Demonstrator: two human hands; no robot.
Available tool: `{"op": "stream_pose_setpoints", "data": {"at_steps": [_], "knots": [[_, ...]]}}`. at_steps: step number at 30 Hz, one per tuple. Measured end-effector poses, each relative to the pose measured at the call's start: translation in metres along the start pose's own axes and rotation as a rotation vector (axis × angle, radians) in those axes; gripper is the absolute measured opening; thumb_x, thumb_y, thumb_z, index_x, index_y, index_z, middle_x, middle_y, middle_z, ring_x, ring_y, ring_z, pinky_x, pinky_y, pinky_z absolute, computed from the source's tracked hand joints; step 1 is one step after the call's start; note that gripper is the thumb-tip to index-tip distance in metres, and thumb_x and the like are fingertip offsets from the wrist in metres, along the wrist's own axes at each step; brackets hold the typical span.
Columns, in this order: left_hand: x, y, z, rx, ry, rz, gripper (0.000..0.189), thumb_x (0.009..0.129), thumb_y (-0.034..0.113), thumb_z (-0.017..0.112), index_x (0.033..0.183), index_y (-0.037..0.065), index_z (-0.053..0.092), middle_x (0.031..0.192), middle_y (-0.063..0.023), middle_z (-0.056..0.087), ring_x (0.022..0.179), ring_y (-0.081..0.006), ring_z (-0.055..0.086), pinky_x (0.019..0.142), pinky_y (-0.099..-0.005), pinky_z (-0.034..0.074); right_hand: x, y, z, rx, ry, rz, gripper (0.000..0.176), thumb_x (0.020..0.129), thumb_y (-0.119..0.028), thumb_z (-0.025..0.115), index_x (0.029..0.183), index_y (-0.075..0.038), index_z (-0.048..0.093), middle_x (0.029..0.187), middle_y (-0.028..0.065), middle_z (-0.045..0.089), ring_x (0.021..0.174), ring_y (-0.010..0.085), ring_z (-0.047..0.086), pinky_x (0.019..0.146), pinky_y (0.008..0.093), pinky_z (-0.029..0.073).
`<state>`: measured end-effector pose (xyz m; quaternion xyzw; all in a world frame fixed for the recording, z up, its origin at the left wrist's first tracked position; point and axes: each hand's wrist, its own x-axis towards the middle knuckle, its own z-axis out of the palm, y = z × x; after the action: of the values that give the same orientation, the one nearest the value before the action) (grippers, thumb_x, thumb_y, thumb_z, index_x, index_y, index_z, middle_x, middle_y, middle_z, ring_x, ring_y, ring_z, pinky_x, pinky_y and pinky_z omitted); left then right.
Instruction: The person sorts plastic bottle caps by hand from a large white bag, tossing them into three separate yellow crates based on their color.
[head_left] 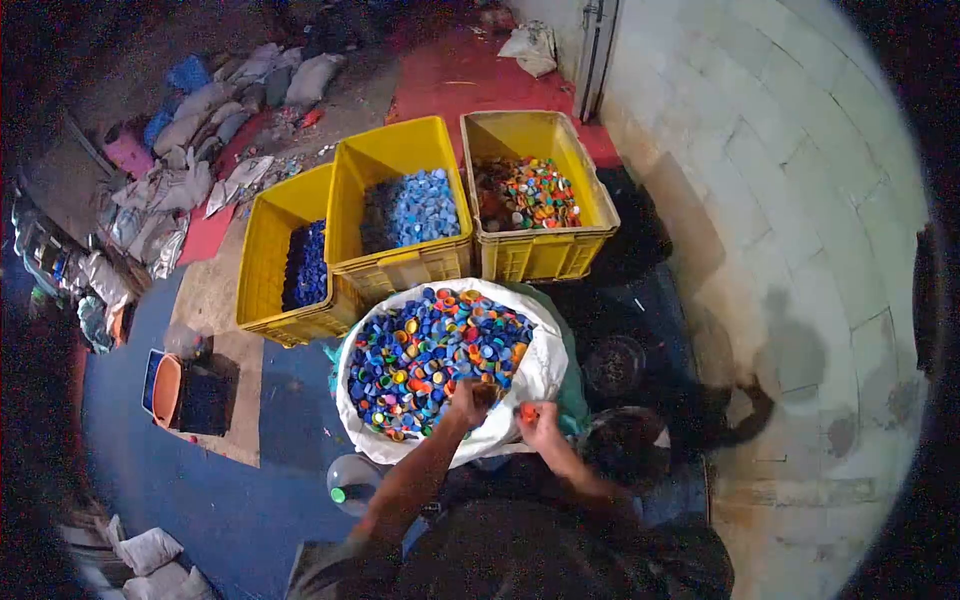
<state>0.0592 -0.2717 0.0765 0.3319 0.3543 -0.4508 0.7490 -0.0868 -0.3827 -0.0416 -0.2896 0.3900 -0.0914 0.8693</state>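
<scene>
A white sack point(549, 375) with a rolled-open mouth stands in front of me, full of mixed bottle caps point(430, 345), mostly blue with red, orange, yellow and green ones. My left hand point(468, 404) is over the near right part of the caps. Its fingers are curled and shaded, so what they hold is hidden. Beside it, at the sack's right rim, my right hand point(541, 422) is closed on a red bottle cap point(528, 411).
Behind the sack are yellow crates: one with dark blue caps point(305, 265), one with light blue caps point(412, 208), one with orange and mixed caps point(535, 195). An orange bowl point(166, 390) lies left; a clear jug point(352, 478) is near. A wall point(800, 250) rises right.
</scene>
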Motion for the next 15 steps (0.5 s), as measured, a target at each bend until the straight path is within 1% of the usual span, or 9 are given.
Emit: {"op": "stream_pose_setpoints", "data": {"at_steps": [1,2,3,4,5,7,8,10,15], "knots": [[0.091,0.013,-0.057,0.035,-0.705,-0.112,0.027,0.086,0.029,0.043,0.066,0.012,0.047,0.065,-0.0035,0.05,0.06,-0.0192,0.05,0.059,-0.0306,0.043,-0.002,-0.042,0.033,0.212,0.163,0.201,0.028,0.084,-0.032,0.046,0.078,-0.006,0.053,0.069,0.0044,0.054,0.059,0.0189,0.055,0.055,0.029,0.051],[0.076,0.013,0.003,0.156,-0.254,0.079,0.041,0.089,0.046,0.039,0.066,0.012,0.046,0.066,-0.004,0.048,0.062,-0.0204,0.048,0.056,-0.032,0.04,0.047,-0.043,0.023,0.291,0.09,0.18,0.031,0.085,-0.038,0.045,0.072,-0.01,0.051,0.067,0.0032,0.052,0.058,0.017,0.054,0.05,0.0268,0.049],[0.01,0.029,0.079,0.148,-0.268,0.212,0.051,0.089,0.058,0.032,0.073,0.012,0.049,0.069,-0.004,0.048,0.067,-0.0199,0.048,0.059,-0.033,0.042,0.036,-0.091,0.065,0.3,0.063,0.066,0.028,0.084,-0.034,0.045,0.073,-0.009,0.052,0.068,0.0018,0.053,0.059,0.0147,0.054,0.049,0.0245,0.048],[0.08,0.052,0.076,0.129,-1.115,0.249,0.047,0.09,0.052,0.031,0.088,0.011,0.053,0.079,-0.0058,0.053,0.079,-0.0212,0.052,0.071,-0.0337,0.046,0.019,-0.144,0.113,0.313,0.034,-0.047,0.024,0.083,-0.03,0.046,0.073,-0.009,0.054,0.068,0.0003,0.054,0.06,0.0124,0.054,0.048,0.0222,0.047],[0.031,0.071,0.145,-0.014,-0.516,0.185,0.038,0.091,0.043,0.036,0.098,0.009,0.052,0.088,-0.008,0.054,0.085,-0.0232,0.053,0.078,-0.0327,0.045,0.027,-0.181,0.142,0.425,-0.126,-0.156,0.024,0.083,-0.026,0.046,0.076,-0.006,0.056,0.073,0.0043,0.057,0.065,0.016,0.056,0.056,0.0266,0.049],[-0.052,0.103,0.23,-0.024,-0.69,0.254,0.027,0.085,0.033,0.051,0.092,0.007,0.051,0.087,-0.0098,0.051,0.078,-0.0228,0.05,0.073,-0.0311,0.044,0.034,-0.251,0.195,0.578,-0.373,-0.296,0.023,0.083,-0.019,0.045,0.087,0.001,0.055,0.086,0.0128,0.057,0.079,0.0243,0.056,0.072,0.0353,0.048],[-0.054,0.125,0.242,0.139,-0.68,0.366,0.062,0.085,0.043,0.043,0.12,-0.008,0.041,0.118,-0.0262,0.047,0.1,-0.0344,0.05,0.094,-0.0429,0.037,0.026,-0.279,0.213,0.579,-0.381,-0.335,0.025,0.082,-0.017,0.043,0.095,0.003,0.053,0.094,0.0173,0.055,0.088,0.029,0.054,0.08,0.0396,0.045],[-0.091,0.141,0.258,0.174,-0.556,0.446,0.078,0.084,0.045,0.045,0.131,-0.013,0.022,0.127,-0.0278,0.039,0.111,-0.0377,0.044,0.099,-0.0453,0.032,0.011,-0.315,0.239,0.576,-0.313,-0.355,0.037,0.081,-0.011,0.04,0.112,0.009,0.048,0.111,0.0265,0.051,0.107,0.0382,0.05,0.098,0.0483,0.039],[-0.075,0.169,0.165,0.093,-0.49,0.494,0.061,0.088,0.037,0.043,0.128,-0.007,0.03,0.126,-0.0237,0.041,0.113,-0.0314,0.043,0.1,-0.0419,0.032,0.023,-0.288,0.208,0.555,-0.097,-0.278,0.039,0.077,-0.006,0.042,0.113,0.011,0.042,0.115,0.0235,0.046,0.115,0.0385,0.042,0.104,0.0482,0.031]]}}
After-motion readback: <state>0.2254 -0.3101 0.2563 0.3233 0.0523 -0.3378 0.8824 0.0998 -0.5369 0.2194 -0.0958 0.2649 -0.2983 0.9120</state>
